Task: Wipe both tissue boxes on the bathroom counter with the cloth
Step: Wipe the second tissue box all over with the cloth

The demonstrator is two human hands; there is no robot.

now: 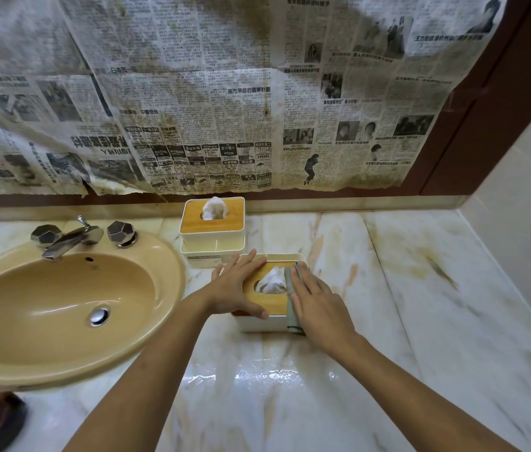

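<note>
While the near tissue box (272,301) is steadied on the marble counter (290,402), just right of the sink (172,272), a grey-green cloth (290,308) is pressed onto the far-from-sink part of its wooden lid by the right hand (319,308). Right-hand fingers are laid straight and flat on the cloth; nothing is curled or pinched. One end of the cloth is draped over the box's front wall. The left hand (234,288) is placed on the sink-side end of the same box: fingers are stretched straight along the lid's edge, the thumb is laid against the front corner, and no closed grip is seen. A white tissue (272,283) is seen poking up through the lid slot. The second tissue box (225,223) is set right of the sink too, farther back, level with the sink's back rim, and is touched by neither hand. Whether the two boxes are in contact cannot be told. At the sink's back rim chrome taps (71,238) are mounted. Above the sink, newspaper sheets (192,109) are hung on the wall
</note>
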